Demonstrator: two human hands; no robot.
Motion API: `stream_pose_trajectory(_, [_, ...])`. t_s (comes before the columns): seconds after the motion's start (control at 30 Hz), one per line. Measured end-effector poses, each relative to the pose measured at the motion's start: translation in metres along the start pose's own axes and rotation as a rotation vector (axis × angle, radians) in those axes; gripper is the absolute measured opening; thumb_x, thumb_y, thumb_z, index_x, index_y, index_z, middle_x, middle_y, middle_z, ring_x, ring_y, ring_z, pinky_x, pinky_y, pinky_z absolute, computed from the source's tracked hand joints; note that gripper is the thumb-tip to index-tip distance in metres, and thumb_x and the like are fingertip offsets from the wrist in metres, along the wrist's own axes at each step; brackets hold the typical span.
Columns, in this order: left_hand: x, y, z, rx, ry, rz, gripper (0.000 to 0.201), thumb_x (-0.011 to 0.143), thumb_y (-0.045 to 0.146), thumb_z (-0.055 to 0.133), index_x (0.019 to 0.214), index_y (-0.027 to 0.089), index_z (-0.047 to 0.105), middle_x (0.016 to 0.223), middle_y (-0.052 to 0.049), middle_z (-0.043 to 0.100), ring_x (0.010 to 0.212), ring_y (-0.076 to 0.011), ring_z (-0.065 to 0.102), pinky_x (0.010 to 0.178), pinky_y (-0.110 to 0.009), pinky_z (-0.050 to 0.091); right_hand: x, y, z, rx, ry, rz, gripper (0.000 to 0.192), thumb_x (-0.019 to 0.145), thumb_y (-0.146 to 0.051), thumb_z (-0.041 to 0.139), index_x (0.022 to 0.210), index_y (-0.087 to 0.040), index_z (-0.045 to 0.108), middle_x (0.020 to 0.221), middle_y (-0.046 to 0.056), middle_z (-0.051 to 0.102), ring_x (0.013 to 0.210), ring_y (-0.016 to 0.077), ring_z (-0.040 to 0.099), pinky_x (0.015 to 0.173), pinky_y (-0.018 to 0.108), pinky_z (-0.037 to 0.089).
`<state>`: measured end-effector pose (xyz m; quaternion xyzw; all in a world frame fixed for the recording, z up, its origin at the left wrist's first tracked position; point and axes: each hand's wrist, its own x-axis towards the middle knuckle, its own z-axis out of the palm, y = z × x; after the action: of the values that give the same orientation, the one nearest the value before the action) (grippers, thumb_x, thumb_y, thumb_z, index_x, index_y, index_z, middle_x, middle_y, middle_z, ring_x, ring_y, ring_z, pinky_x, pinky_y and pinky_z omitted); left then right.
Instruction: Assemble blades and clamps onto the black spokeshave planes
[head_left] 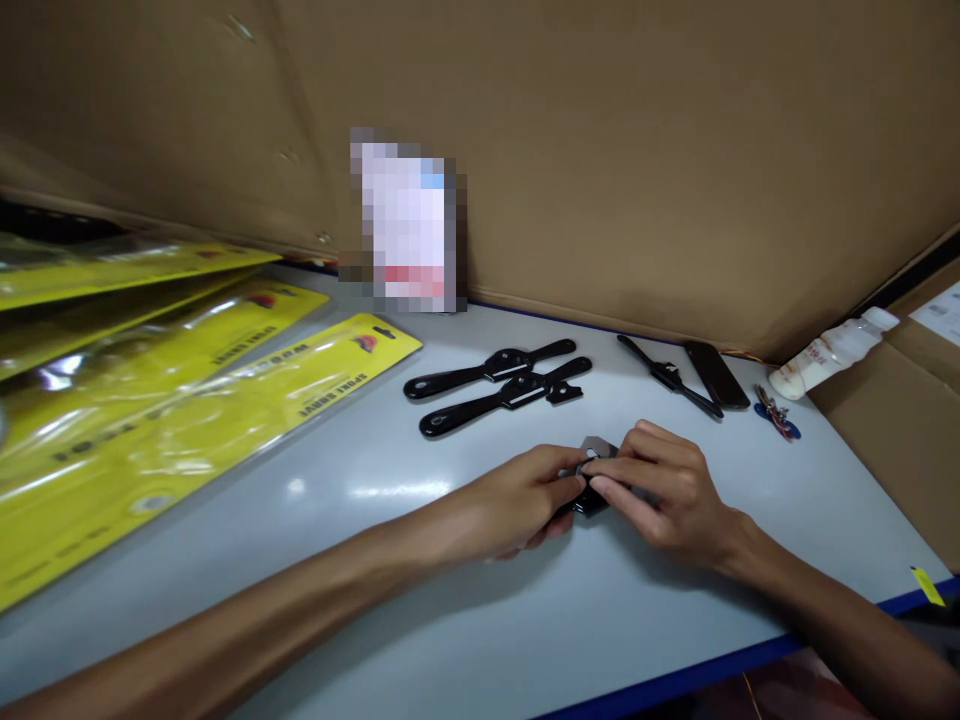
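Both hands meet over the front middle of the table, around a black spokeshave (589, 500) that they mostly cover. My left hand (529, 497) is closed on the spokeshave's body and handle. My right hand (667, 485) pinches at the same spot with thumb and fingertips, against a grey metal blade (600, 446) that sticks up behind the fingers. Whether the blade is seated in the body is hidden. Beyond the hands lie two more black spokeshaves (469, 408), side by side, with a small black loose part (564, 394) touching the nearer one.
Yellow blister packs (300, 405) printed "SPOKE SHAVE" are stacked on the left. At the back right are another spokeshave (670, 376), a dark phone-like slab (718, 376), a small bunch of keys or trinkets (778, 415) and a tilted plastic bottle (831, 352). Cardboard walls (600, 150) enclose the table.
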<state>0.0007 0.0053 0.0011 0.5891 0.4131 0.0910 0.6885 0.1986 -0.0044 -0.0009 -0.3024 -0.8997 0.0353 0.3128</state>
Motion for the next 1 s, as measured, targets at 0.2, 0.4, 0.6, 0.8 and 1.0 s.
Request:
stream_pose_trajectory(0.2, [0.001, -0.0014, -0.0003, -0.032, -0.009, -0.012, 0.021, 0.095, 0.038, 0.046, 0.104, 0.021, 0.053, 0.062, 0.008, 0.045, 0.041, -0.007, 0.03, 0.036, -0.019, 0.019, 0.0001, 0.0023, -0.0036, -0.079, 0.001, 0.031, 0.035, 0.097, -0.02, 0.052, 0.066, -0.018, 0.067, 0.063, 0.002, 0.052, 0.06, 0.0146, 0.043, 0.058, 0.03, 0.037])
stream_pose_trajectory(0.4, [0.0014, -0.0026, -0.0003, 0.001, -0.008, -0.006, 0.022, 0.097, 0.036, 0.041, 0.107, 0.02, 0.053, 0.063, 0.008, 0.044, 0.042, -0.0073, 0.029, 0.036, -0.019, 0.021, -0.0001, -0.0019, -0.0018, -0.019, -0.02, 0.021, 0.029, 0.1, -0.023, 0.051, 0.084, -0.017, 0.075, 0.066, 0.002, 0.055, 0.06, 0.0137, 0.047, 0.057, 0.029, 0.04])
stream_pose_trajectory(0.6, [0.0046, -0.007, 0.0006, -0.025, 0.007, 0.004, 0.025, 0.096, 0.038, 0.045, 0.11, 0.02, 0.054, 0.059, 0.009, 0.043, 0.039, -0.0074, 0.028, 0.037, -0.02, 0.019, 0.0005, 0.0014, -0.0047, -0.148, -0.013, 0.014, 0.035, 0.099, -0.021, 0.049, 0.072, -0.016, 0.071, 0.062, 0.002, 0.051, 0.058, 0.0141, 0.042, 0.055, 0.03, 0.036])
stream_pose_trajectory(0.8, [0.0049, -0.0069, 0.0012, -0.015, 0.002, 0.05, 0.023, 0.095, 0.033, 0.043, 0.108, 0.018, 0.055, 0.058, 0.009, 0.042, 0.04, -0.0069, 0.028, 0.04, -0.021, 0.023, 0.0004, -0.0026, -0.0038, 0.035, -0.033, 0.007, 0.028, 0.097, -0.019, 0.055, 0.074, -0.015, 0.073, 0.061, 0.001, 0.053, 0.058, 0.0134, 0.045, 0.056, 0.029, 0.039])
stream_pose_trajectory(1.0, [0.0044, -0.0063, 0.0003, 0.0, -0.005, 0.015, 0.025, 0.097, 0.034, 0.041, 0.11, 0.018, 0.054, 0.06, 0.008, 0.044, 0.041, -0.0073, 0.03, 0.038, -0.02, 0.022, -0.0001, 0.0012, -0.0043, -0.125, -0.012, 0.01, 0.033, 0.1, -0.02, 0.05, 0.075, -0.014, 0.072, 0.062, 0.001, 0.052, 0.058, 0.0136, 0.042, 0.055, 0.03, 0.035])
